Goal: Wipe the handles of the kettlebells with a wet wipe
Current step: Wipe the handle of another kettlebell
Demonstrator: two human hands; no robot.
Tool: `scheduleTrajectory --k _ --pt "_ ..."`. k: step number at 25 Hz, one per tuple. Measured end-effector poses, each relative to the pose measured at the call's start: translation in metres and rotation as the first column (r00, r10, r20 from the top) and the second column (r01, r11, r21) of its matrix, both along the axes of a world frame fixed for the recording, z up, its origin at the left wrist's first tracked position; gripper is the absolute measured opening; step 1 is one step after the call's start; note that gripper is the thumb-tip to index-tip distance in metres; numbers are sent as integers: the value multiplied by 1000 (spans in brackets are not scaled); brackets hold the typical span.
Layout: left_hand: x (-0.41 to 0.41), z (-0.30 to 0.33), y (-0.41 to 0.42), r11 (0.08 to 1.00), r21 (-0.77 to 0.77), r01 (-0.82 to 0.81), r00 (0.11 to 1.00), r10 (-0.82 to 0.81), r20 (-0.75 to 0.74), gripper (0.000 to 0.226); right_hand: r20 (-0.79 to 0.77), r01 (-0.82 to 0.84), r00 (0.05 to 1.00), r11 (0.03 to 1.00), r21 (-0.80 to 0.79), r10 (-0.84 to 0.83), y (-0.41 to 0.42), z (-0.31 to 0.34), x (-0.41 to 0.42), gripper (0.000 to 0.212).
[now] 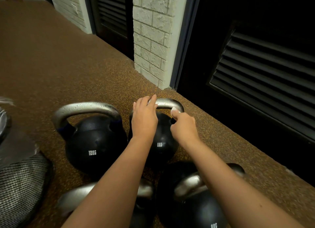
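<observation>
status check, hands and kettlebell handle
Left hand resting on 8kg kettlebell handle. Right hand pinching wet wipe against it. Nothing in the way.

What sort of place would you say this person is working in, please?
Probably a gym or fitness room: several black kettlebells, one marked 12KG, stand on speckled rubber flooring, and the right hand presses a wet wipe to a steel handle.
</observation>
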State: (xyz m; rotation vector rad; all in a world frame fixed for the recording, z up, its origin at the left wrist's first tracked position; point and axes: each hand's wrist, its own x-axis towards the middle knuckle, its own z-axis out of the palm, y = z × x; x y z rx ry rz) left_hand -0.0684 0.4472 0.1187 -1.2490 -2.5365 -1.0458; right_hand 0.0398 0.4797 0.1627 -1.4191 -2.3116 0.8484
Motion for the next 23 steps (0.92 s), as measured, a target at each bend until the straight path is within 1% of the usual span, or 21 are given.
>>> scheduleTrajectory --k 1,2,3,4,5,6,7,8,9,11,13,14,16,17,18,20,21,23 --pt "0 0 0 1000 0 1 1000 -1 1 37 -105 108 986 979 -171 -127 1 2 -4 47" --pt "0 -1 0 1000 4 2 1000 -2 3 37 -220 147 947 923 -355 -236 3 7 -8 44" --pt "0 -1 0 1000 9 2 1000 -2 3 37 -270 133 921 879 -459 -281 1 13 -6 41" --pt "0 -1 1 1000 12 0 1000 0 3 38 -340 112 886 857 -504 -315 5 14 -5 35" --pt "0 -1 0 1000 10 -2 1000 2 2 38 -344 104 900 897 -430 -269 9 16 -4 28" --pt "0 -2 0 1000 8 -2 1000 2 0 38 -312 60 932 928 -368 -184 7 18 0 29" --pt "0 -2 0 1000 6 -2 1000 2 -3 38 -208 21 975 968 -251 -76 7 16 2 38" --pt "0 -2 0 1000 3 -2 1000 2 -5 38 -60 57 996 981 -188 -69 9 15 -1 43" --pt "0 -1 0 1000 -1 -1 1000 1 -7 38 33 95 995 975 -201 -90 12 18 -4 44" --pt "0 -1 0 1000 -2 4 1000 -4 -6 38 84 151 988 946 -287 -132 15 18 -13 45" --pt "0 -1 -1 1000 4 5 1000 -5 -3 38 29 158 987 938 -310 -157 12 18 -6 45" --pt "0 -1 -1 1000 5 3 1000 -3 -6 38 -57 133 986 945 -298 -156 12 14 3 47" --pt "0 -1 -1 1000 10 2 1000 -2 -14 38 -260 10 962 961 -277 -86 3 8 19 51" --pt "0 -1 0 1000 13 3 1000 -3 -14 37 -309 -22 948 956 -293 -72 0 7 20 50" --pt "0 -1 0 1000 13 3 1000 -2 -13 37 -288 18 950 946 -324 -117 3 7 11 45" --pt "0 -1 0 1000 15 0 1000 0 -7 37 -134 143 968 908 -394 -211 9 6 -9 40" --pt "0 -1 1 1000 17 -2 1000 2 -4 37 -108 157 969 890 -427 -223 10 6 -14 39" --pt "0 -1 1 1000 15 -6 1000 6 -3 37 -152 148 959 876 -459 -241 15 -1 -17 36"
